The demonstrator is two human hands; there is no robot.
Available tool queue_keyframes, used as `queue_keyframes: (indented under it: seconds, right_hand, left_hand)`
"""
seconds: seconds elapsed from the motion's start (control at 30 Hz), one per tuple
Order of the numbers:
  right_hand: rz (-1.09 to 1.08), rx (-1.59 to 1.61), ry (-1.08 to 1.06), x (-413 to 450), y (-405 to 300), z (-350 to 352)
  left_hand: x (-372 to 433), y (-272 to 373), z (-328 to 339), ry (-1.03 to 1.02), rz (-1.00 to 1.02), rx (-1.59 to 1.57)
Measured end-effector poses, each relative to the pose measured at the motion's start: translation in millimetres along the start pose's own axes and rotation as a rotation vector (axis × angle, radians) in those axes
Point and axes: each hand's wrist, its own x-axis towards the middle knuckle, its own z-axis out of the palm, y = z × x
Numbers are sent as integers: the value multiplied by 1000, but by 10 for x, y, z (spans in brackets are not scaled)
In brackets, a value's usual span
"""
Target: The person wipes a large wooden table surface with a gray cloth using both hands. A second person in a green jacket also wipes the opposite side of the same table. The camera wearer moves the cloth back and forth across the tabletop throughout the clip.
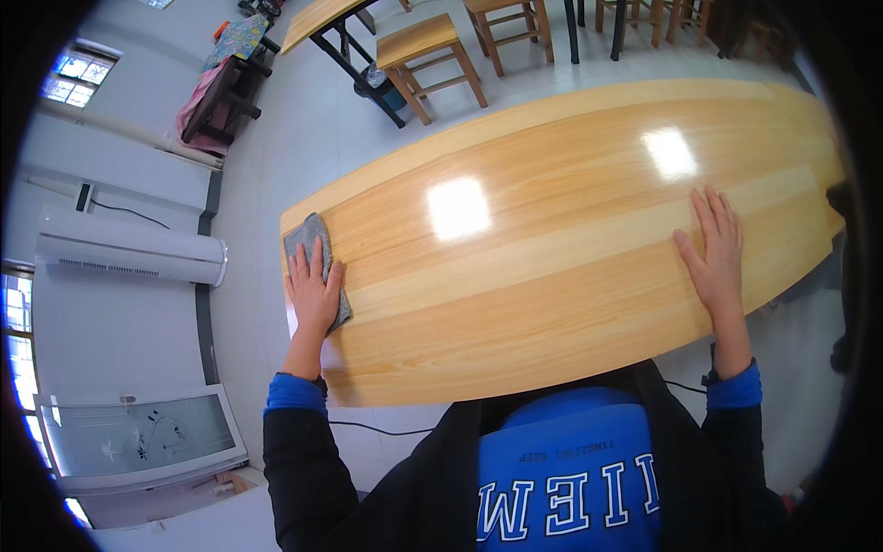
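Note:
My left hand holds a folded grey cloth down against the left end of a long wooden tabletop. Its palm presses flat, covering the middle of the cloth, while the cloth's far and near corners show. Toward the right end of the same tabletop, my right hand rests palm down with thumb and fingers apart. Nothing is in it. The tabletop is glossy light wood with rounded long sides, and two bright reflections shine on it.
Past the far edge stand wooden stools, another table and a bin. At the left wall are a white air conditioner and a dark bench with cloths. A black cable runs below the near edge.

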Motion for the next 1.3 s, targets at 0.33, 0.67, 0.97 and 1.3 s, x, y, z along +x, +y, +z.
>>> queue_keyframes:
  seconds: [0.33, 0.67, 0.97, 1.3]
  right_hand:
    - [-21, -10, -5, 16, 57, 46]
    - [-39, -39, -20, 25, 72, 54]
    - [-37, -44, -6, 12, 93, 56]
    - [-50, -30, -3, 33, 105, 54]
  left_hand:
    - [-1215, 1032, -258, -78, 643, -83]
    - [-1223, 840, -259, -117, 737, -93]
    - [-495, -756, -28, 38, -134, -407]
    - [-1162, 1, -106, 102, 191, 15]
